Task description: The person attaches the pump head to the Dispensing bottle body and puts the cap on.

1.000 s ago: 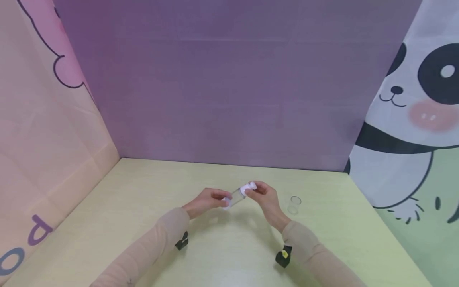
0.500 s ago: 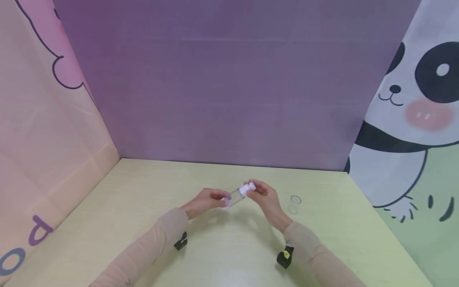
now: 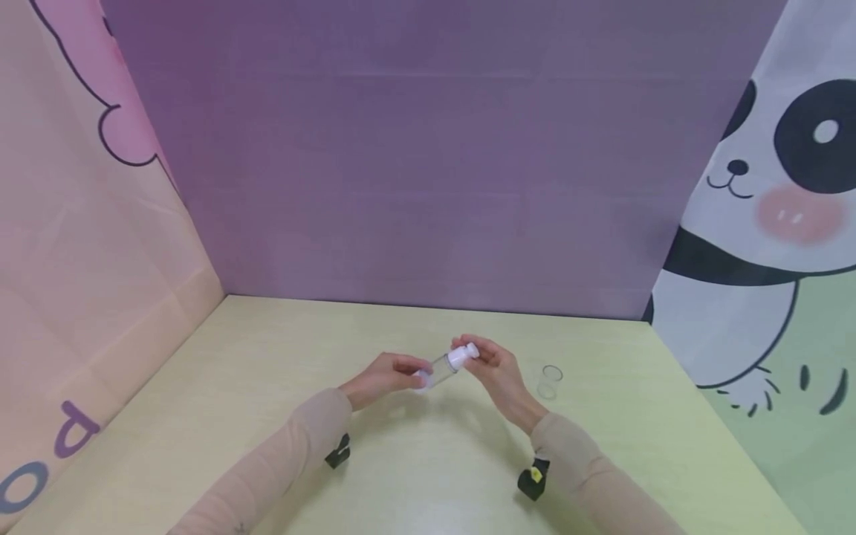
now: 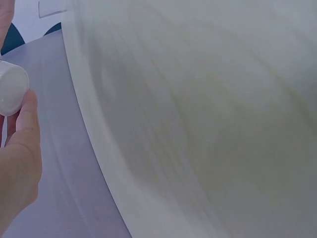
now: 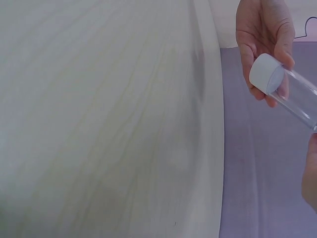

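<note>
A clear pump bottle (image 3: pixel 441 370) with a white top (image 3: pixel 460 357) is held slantwise above the table, its top end up and to the right. My left hand (image 3: pixel 388 377) grips the white base (image 5: pixel 265 73) at the lower end, thumb and fingers on either side. At the other end, my right hand (image 3: pixel 498 371) pinches the white top between thumb and fingers. In the left wrist view the round white underside (image 4: pixel 14 90) shows beside the left hand (image 4: pixel 22 158). The see-through body (image 5: pixel 299 96) crosses the right edge of the right wrist view.
A small clear cylindrical cap (image 3: pixel 550 383) stands on the pale wooden table (image 3: pixel 301 334), right of the right hand. Behind the table rises a purple cloth backdrop (image 3: pixel 428 163). A panda-print panel (image 3: pixel 742 297) borders the right side, a pink one (image 3: pixel 134 297) the left.
The right hand's fingers have shifted and turned slightly around the white top. The left hand keeps its grip on the base, and the bottle stays nearly where it was.
</note>
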The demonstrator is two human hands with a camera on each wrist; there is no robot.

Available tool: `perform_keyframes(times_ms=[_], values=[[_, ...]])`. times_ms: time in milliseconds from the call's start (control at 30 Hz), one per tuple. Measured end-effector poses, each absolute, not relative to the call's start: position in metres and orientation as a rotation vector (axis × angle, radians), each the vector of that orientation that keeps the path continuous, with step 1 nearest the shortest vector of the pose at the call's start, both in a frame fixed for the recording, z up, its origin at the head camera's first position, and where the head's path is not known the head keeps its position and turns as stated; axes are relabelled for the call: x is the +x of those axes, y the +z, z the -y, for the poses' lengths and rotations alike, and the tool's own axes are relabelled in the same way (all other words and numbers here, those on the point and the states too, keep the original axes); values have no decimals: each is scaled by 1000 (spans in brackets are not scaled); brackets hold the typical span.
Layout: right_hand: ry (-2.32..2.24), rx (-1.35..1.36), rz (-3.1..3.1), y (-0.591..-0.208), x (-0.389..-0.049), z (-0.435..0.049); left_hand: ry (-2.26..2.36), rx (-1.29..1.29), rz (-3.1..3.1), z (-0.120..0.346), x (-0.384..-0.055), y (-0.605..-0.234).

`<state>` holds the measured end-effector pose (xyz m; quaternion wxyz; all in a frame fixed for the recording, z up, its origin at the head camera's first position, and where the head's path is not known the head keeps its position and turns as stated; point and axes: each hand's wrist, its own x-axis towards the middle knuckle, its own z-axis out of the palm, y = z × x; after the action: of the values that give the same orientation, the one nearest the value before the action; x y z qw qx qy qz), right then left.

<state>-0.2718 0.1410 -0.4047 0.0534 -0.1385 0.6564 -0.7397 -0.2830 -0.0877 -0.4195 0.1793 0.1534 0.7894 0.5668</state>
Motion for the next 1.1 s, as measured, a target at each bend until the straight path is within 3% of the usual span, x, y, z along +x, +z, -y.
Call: perform_keyframes(times_ms=[1100], values=[[-2170, -122, -2247, -423, -297, -131, 1651, 489, -2156, 92, -316, -448]])
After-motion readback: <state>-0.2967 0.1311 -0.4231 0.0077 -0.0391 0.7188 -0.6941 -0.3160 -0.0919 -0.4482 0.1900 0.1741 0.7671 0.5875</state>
